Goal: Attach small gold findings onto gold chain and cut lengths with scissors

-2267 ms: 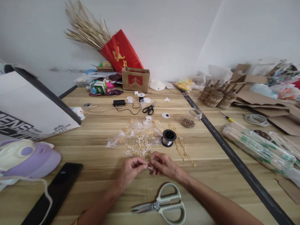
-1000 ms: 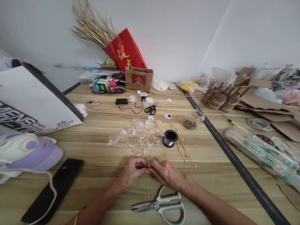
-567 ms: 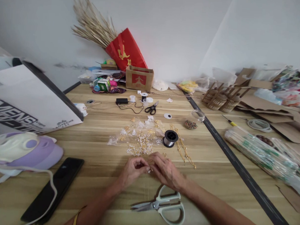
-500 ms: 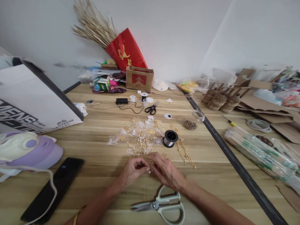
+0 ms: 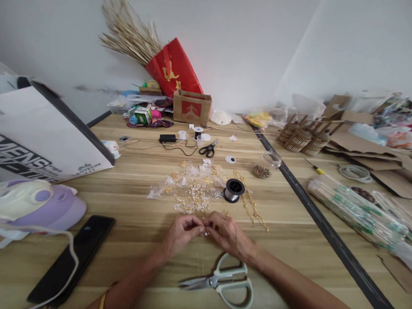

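My left hand [image 5: 181, 235] and my right hand [image 5: 229, 235] meet fingertip to fingertip low on the wooden table [image 5: 138, 215]. Both are pinched around a tiny bright bead [image 5: 206, 233] held between them. Just beyond my fingers lies a scatter of small gold and clear beads [image 5: 192, 195]. A spool of silvery thread [image 5: 233, 190] stands to the right of the beads, beside a gold chain [image 5: 251, 205]. White-handled scissors [image 5: 224, 283] lie closed on the table under my right wrist.
A black phone [image 5: 73, 258] and a purple and white mask [image 5: 29, 206] lie at the left, beside a white paper bag [image 5: 36, 138]. Black scissors [image 5: 208, 148], a red bag [image 5: 173, 71], wooden baskets [image 5: 300, 133] and wrapped sticks [image 5: 354, 206] sit farther back and right.
Both hands stay pinched together in almost the same spot, with only slight finger shifts. The view has drifted a little.
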Demonstrator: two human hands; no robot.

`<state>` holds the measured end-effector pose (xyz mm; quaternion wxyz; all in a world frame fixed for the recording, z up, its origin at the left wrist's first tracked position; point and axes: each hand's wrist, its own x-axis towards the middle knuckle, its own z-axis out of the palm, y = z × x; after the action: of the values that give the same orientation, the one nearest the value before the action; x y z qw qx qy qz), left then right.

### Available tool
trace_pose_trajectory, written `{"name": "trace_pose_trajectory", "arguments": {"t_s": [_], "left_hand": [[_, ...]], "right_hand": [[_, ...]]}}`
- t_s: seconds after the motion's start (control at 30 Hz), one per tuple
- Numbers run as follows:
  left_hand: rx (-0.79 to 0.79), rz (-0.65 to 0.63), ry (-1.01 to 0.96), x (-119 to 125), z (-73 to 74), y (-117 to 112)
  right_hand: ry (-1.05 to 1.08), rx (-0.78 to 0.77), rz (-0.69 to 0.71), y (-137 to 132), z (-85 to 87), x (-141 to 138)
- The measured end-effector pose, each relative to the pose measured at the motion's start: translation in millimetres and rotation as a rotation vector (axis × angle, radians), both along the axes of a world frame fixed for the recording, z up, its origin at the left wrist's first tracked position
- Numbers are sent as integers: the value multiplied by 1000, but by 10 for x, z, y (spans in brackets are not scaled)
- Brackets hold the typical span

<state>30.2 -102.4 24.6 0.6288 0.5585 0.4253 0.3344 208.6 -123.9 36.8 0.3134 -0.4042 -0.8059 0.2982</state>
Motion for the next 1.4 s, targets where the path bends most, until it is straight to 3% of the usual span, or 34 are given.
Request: {"name": "trace_pose_trajectory", "arguments": {"t_s": [0.57,0.9,1.4], "left_hand": [[-32,58,-13,9,18,-1],[70,13,45,-6,-32,-5],[19,13,12,-13,-56,12]], "right_hand": [[63,-47,-67,-6,-31,-43],[151,-186,-38,17,-11,-24],[148,-137,-33,-29,23,-52]]}}
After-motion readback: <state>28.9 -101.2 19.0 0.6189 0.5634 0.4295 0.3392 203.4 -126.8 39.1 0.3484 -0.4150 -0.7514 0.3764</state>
